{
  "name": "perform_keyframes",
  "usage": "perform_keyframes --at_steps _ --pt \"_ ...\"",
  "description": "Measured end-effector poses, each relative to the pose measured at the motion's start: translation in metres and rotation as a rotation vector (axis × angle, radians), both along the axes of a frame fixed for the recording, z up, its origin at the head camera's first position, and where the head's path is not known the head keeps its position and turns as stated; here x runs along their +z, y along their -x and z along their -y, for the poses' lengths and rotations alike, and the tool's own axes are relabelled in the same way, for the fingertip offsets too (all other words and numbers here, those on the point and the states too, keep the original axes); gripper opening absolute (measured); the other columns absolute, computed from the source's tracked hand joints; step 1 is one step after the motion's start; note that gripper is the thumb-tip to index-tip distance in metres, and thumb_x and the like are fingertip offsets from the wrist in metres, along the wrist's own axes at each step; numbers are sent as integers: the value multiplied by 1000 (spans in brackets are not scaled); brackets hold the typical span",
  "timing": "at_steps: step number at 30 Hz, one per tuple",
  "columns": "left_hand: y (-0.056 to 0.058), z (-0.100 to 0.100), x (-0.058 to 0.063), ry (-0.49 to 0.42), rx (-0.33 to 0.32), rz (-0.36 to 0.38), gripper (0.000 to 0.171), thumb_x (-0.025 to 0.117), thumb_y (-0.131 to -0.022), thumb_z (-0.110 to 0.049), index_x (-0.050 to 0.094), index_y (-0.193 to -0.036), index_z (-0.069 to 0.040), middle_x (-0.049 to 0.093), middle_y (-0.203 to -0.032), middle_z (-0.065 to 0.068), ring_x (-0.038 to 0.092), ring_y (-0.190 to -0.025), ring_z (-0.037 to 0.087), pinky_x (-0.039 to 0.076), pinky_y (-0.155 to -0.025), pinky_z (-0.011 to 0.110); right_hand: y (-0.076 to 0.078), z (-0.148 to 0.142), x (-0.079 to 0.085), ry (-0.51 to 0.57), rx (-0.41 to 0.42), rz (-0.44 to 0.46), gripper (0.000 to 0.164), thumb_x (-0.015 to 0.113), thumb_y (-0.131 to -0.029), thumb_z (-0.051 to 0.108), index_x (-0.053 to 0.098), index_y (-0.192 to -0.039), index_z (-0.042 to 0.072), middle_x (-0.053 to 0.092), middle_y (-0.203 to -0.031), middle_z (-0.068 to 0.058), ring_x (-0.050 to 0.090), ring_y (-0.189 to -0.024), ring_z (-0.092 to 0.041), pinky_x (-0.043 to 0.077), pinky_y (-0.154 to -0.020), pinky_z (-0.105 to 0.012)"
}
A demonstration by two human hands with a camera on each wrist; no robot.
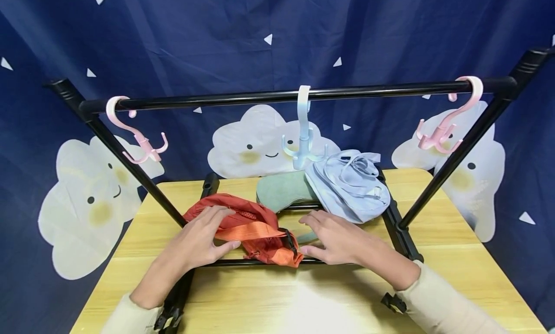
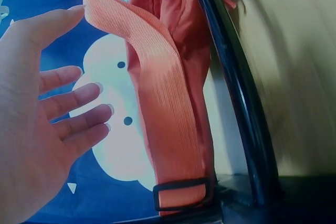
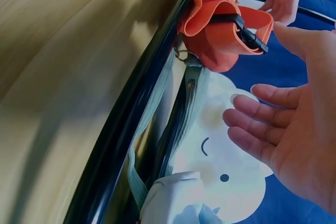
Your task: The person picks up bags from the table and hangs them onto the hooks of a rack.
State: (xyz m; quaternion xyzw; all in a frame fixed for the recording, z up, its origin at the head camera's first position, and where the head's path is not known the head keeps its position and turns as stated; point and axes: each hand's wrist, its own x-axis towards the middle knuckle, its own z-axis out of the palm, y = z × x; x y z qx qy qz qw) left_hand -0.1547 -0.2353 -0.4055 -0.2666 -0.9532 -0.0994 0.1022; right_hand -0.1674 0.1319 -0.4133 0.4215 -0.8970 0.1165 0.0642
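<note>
A red waist bag [image 1: 247, 209] with an orange webbing strap [image 2: 163, 72] and a black buckle [image 3: 242, 32] lies on the base bars of a black rack. My left hand [image 1: 197, 240] hovers by the bag's left side, fingers relaxed and slightly bent, holding nothing. At the bag's right end is my right hand [image 1: 336, 235], its fingers loosely spread and apart from the strap in the right wrist view. Behind the bag lies a sage green pouch [image 1: 284, 189]; its thin strap [image 3: 191, 100] runs near the orange strap. A light blue bag [image 1: 351, 187] rests beside the pouch.
The rack's top rail [image 1: 243, 99] carries a pink hook [image 1: 138, 136] at left, a light blue hook [image 1: 303, 136] mid-rail and another pink hook [image 1: 446, 126] at right. The rack stands on a wooden table [image 1: 260, 300] before a navy cloud-printed curtain [image 1: 195, 45].
</note>
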Motion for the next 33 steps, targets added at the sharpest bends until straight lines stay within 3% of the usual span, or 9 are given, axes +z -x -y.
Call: perform_keyframes --at_steps 11,17,25,33 --pt "1 -13 -9 -22 -15 24 70 77 -86 -57 58 -139 -16 63 -138 5 61 -129 28 54 -106 50 0 8 -9 16 -17 14 62 61 -99 56 61 -135 5 69 -125 -8 69 -116 -22 58 -98 -39" --pt "0 -18 -13 -31 -16 70 71 76 -87 -57 57 -142 -16 62 -142 6 59 -135 29 52 -109 53 -1 12 -13 22 -38 64 64 60 -99 57 59 -138 6 69 -128 -10 68 -120 -24 57 -101 -41" --pt "0 -22 -20 -50 -30 50 69 77 -87 -56 58 -140 -18 63 -140 4 61 -132 26 54 -107 48 -1 16 -17 47 -71 128 63 61 -99 56 58 -140 8 68 -132 -10 68 -120 -24 57 -100 -42" --pt "-2 -26 -25 -53 -32 91 69 76 -87 -57 58 -141 -18 64 -138 1 62 -131 23 54 -106 47 -1 20 -22 100 -87 217 65 62 -98 57 57 -141 8 69 -131 -10 68 -118 -24 58 -99 -42"
